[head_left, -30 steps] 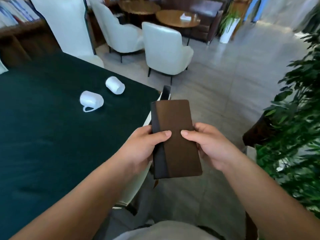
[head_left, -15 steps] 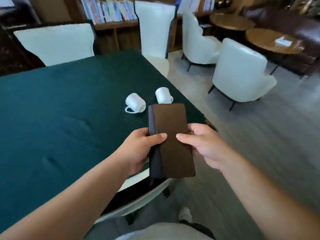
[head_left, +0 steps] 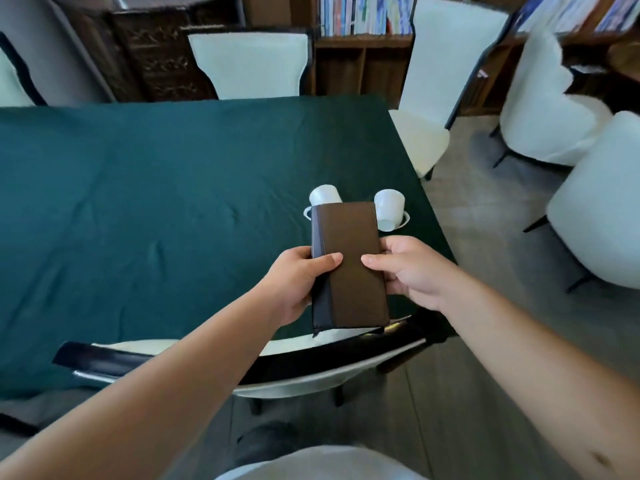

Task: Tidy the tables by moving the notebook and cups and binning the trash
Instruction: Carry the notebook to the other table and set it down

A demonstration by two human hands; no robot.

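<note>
Btwn both hands: notebook (head_left: 349, 268), w/ thumbs atop.

No readable text anywhere: book spines (head_left: 363, 12) on the shelf too blurred, notebook (head_left: 349, 265) cover plain, cups (head_left: 389, 202) unmarked.

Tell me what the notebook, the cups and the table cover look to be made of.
Notebook: brown leather or an imitation, matte, with a darker spine strip.
Cups: likely glazed white ceramic, smooth with a soft shine.
Table cover: dark green woven cloth, matte, creased and dimpled.
</note>
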